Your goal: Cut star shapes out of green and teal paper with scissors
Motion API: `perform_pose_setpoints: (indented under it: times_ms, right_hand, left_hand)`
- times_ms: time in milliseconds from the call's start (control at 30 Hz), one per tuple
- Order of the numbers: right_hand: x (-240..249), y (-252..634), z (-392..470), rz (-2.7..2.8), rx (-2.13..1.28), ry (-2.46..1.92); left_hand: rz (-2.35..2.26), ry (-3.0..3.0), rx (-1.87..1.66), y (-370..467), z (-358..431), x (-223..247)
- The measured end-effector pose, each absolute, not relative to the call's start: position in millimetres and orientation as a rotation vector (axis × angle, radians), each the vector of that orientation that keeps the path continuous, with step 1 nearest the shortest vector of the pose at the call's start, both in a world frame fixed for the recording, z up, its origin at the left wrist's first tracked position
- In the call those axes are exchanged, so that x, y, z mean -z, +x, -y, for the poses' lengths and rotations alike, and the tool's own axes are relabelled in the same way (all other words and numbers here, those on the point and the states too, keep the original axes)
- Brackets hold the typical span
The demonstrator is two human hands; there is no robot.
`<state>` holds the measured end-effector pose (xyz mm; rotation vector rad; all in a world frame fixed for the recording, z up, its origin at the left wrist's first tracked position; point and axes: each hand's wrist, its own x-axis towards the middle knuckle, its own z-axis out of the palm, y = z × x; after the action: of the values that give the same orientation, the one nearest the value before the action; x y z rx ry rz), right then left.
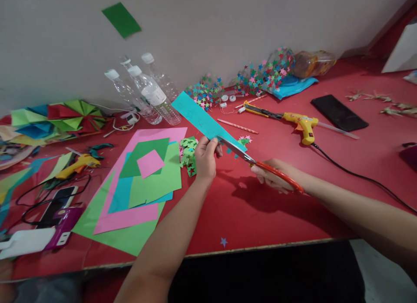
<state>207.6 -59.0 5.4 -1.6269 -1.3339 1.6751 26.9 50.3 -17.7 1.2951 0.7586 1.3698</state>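
Observation:
My left hand (206,159) pinches the lower edge of a long turquoise paper strip (198,115), which tilts up to the left above the red table. In my right hand (273,176) is a pair of scissors (280,175) with red handles. Its blades lie along the strip's lower right part, their tips near my left fingers. Green paper pieces with star shapes (189,153) lie just left of my left hand. Small pink and blue stars (245,140) show behind the strip's right end.
Coloured paper sheets (154,212) are stacked on the left. Plastic bottles (156,97) stand by the wall; star-covered bottles (260,77) lie at the back. To the right are a yellow glue gun (304,125) with its cord and a black phone (339,112). One star (223,242) lies near the front edge.

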Motion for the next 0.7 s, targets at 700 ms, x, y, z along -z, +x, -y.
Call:
perform_pose_setpoints:
  times_ms: [700]
  right_hand:
    - [0,207,62,1.478,-1.682,-1.346]
  left_hand:
    - [-0.779,1.197,-1.367,35,-39,18]
